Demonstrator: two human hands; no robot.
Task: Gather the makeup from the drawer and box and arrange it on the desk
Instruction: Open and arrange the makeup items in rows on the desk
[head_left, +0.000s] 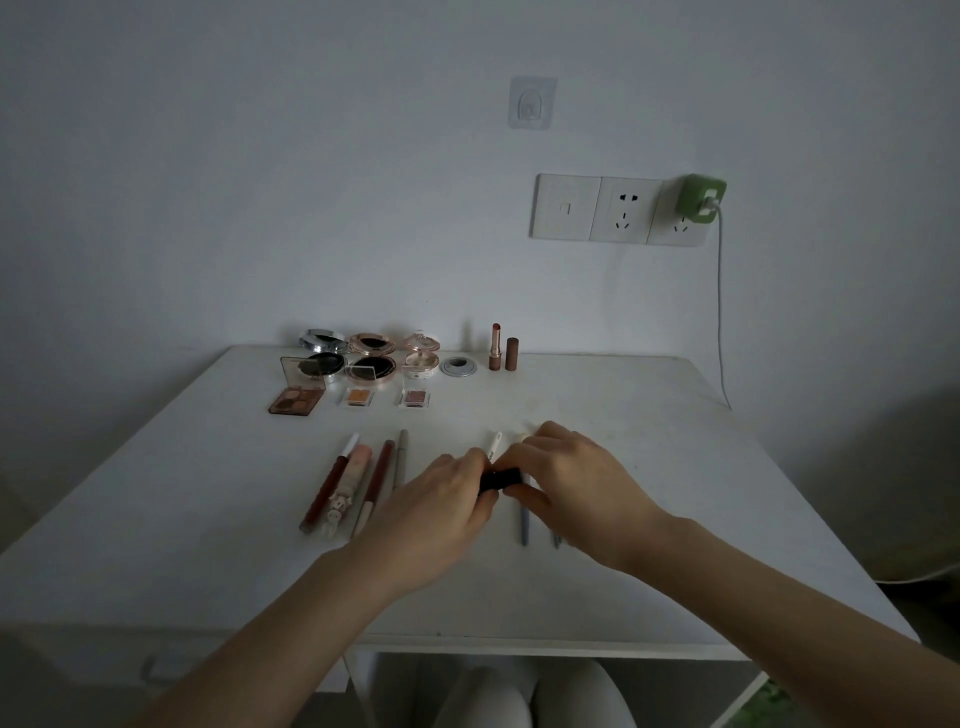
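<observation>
Both hands meet over the middle of the white desk (649, 467). My left hand (441, 512) and my right hand (576, 478) each grip an end of a small black tube (501, 479), held just above the desk. Under my right hand lie a white pencil (493, 444) and a grey pencil (524, 525), partly hidden. To the left lies a row of lip pencils and tubes (358, 483). At the back stand open compacts (371, 358), an eyeshadow palette (297, 397), two small shadow pans (358, 397) and an uncapped lipstick (495, 347) with its cap (512, 354) beside it.
A round cable grommet (457, 367) sits in the desk near the compacts. Wall sockets (621, 210) with a green charger (698, 200) and its cable hang at the right. A white chair (530, 696) is below the desk's front edge.
</observation>
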